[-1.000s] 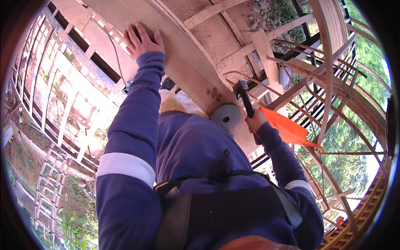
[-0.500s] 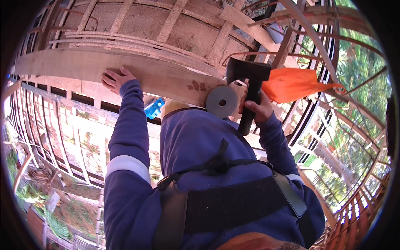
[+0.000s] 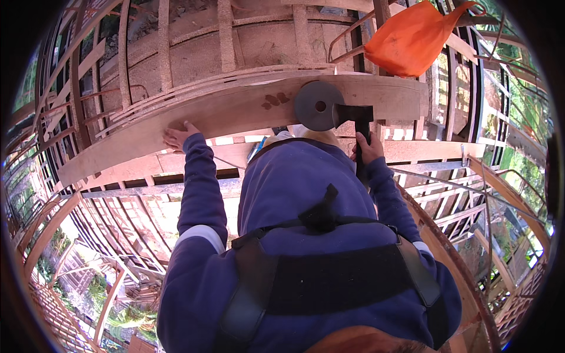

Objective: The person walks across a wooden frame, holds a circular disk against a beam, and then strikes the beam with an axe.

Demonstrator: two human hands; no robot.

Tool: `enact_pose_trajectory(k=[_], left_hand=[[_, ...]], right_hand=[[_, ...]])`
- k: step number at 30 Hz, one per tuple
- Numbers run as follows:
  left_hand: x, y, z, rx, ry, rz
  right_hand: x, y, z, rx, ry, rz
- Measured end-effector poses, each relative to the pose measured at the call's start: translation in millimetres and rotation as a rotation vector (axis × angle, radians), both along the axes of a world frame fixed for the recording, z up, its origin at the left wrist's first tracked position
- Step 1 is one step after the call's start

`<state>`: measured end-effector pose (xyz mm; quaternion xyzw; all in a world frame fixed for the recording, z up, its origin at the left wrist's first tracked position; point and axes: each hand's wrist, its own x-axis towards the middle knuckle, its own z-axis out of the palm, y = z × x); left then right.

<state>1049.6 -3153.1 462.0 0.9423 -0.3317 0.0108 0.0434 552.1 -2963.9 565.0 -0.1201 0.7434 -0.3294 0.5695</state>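
Observation:
A long wooden board [image 3: 218, 115] lies across in front of me, with dark reddish stains near its middle. My left hand [image 3: 179, 137] rests on the board's left part, fingers spread over its near edge. My right hand [image 3: 369, 148] is closed round the black handle of a hatchet [image 3: 362, 120], its dark head pointing left. The hatchet's blade meets the right edge of a flat grey disc [image 3: 306, 112] with a centre hole, which appears over the board. Whether blade and disc touch, I cannot tell.
An orange bag [image 3: 406, 38] hangs or lies beyond the board at the right. Wooden slats and beams [image 3: 226, 35] form an open framework all around, with gaps showing ground below. A thin metal rod [image 3: 447, 179] slants at the right. A blue object [image 3: 257, 147] shows partly beside my clothing.
My right hand has lowered the hatchet, and its head has come next to the disc. The view has turned, bringing the board's right end into sight. My left hand stays on the board.

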Motion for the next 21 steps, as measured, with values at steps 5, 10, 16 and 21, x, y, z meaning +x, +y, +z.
enact_pose_trajectory(k=[5,10,16,21], left_hand=[[-79,30,35,-0.11,0.292,-1.017],[-175,61,57,-0.152,0.645,-1.551],[-199,60,55,-0.047,0.553,-1.573],[-195,60,54,0.056,0.504,-1.603]], right_hand=[[11,13,-13,0.048,0.061,0.107],[15,7,-18,-0.082,0.102,-0.221],[21,4,-20,0.083,0.234,0.183],[22,5,-21,-0.076,0.137,-0.028]])
